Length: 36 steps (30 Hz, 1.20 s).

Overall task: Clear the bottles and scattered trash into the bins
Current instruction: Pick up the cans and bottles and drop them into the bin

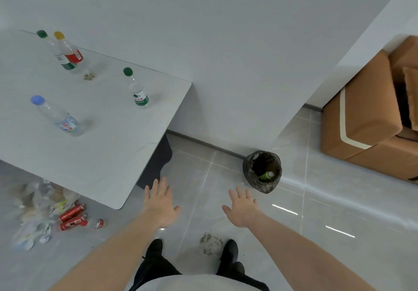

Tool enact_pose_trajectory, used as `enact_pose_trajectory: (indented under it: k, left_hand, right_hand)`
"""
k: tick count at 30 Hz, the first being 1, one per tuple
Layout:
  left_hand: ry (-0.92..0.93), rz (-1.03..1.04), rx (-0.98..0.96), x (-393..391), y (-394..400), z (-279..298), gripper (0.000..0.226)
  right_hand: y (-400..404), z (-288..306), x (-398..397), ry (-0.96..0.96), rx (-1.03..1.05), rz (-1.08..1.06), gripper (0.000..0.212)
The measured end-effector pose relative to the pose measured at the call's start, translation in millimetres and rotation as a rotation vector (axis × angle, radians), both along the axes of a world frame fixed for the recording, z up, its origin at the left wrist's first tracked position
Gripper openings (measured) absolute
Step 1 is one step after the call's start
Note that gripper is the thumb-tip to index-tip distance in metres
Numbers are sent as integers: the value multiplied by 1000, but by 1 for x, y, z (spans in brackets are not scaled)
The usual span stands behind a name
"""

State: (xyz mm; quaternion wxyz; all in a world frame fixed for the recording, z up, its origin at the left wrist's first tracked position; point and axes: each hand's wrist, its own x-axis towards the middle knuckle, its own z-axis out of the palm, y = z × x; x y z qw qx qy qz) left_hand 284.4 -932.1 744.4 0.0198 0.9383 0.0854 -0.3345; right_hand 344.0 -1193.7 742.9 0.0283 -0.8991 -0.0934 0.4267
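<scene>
Four bottles (67,121) stand on the tabletop (95,155) upper left of my frame; trash (45,211) lies on the floor beneath it, lower left; the bin (262,172) sits centre right.

A room corner with pale table (95,155), grey wall and brown sofa.

The table lies ahead and to the left of the hands, its rounded corner just beside the left one, on a dark leg (156,164). The glossy grey tiled floor (316,211) spreads beneath both hands, with a dark baseboard (203,142) ahead along the plain grey wall (226,42). Well off to the right and ahead stands a brown sofa (366,114) with a cream stripe. Black shoes (229,251) stand below the hands.
</scene>
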Motion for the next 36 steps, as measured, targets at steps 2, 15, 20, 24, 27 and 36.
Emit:
enact_pose_trajectory:
  k: [2,15,20,24,27,36]
  left_hand:
    - [-13,-31,-2,-10,29,-3,83]
    - [-1,-218,40,-104,213,-6,87]
    - [-38,-162,12,-148,243,-9,88]
    - [-47,-122,-2,-189,265,-4,87]
    - [-41,-104,-14,-221,287,0,87]
    - [-106,-66,19,-264,368,7,85]
  right_hand:
    - [27,-1,-15,-16,-19,-7,70]
    - [199,-8,-154,-19,-42,-139,70]
    - [226,-8,-190,-45,-20,-117,70]
    - [247,-11,-221,-58,-6,-79,69]
    - [266,-12,-250,-45,5,-61,69]
    - [338,6,-281,-106,43,-67,69]
